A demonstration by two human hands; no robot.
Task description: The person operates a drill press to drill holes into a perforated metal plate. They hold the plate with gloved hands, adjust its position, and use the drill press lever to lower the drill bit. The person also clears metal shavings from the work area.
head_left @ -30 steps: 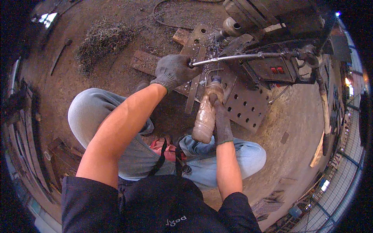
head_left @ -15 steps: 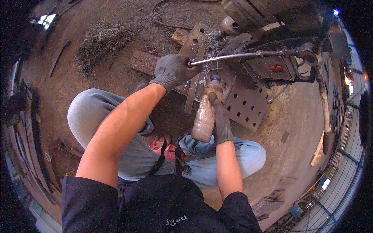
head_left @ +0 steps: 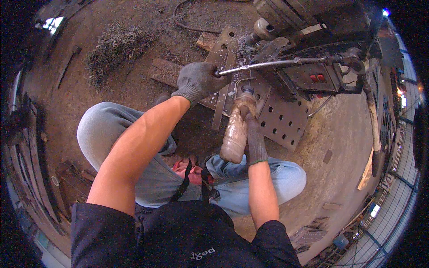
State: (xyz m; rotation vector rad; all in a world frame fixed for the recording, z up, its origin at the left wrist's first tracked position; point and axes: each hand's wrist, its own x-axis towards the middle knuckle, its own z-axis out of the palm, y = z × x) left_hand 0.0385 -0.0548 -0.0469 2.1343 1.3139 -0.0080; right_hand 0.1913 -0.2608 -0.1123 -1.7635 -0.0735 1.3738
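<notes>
My left hand (head_left: 199, 79), in a grey knit glove, is closed around the end of a metal lever (head_left: 259, 66) that reaches right to a dark drilling machine (head_left: 308, 76). In my gloved right hand (head_left: 255, 140) is a grimy plastic squeeze bottle (head_left: 234, 134), tilted with its capped end pointing away from me. A thin line rises from the cap; whether it is a spout or liquid I cannot tell. Beyond the bottle lies a steel plate (head_left: 279, 125) with rows of drilled holes. A narrow flat bar (head_left: 223, 96) rests across the plates left of the bottle.
A heap of metal shavings (head_left: 116, 51) lies on the ground at the far left, near a hammer-like tool (head_left: 68, 64). A wooden block (head_left: 206, 41) sits by the far plate. At the right stands a long-handled tool (head_left: 372, 116). My bent knees flank the work.
</notes>
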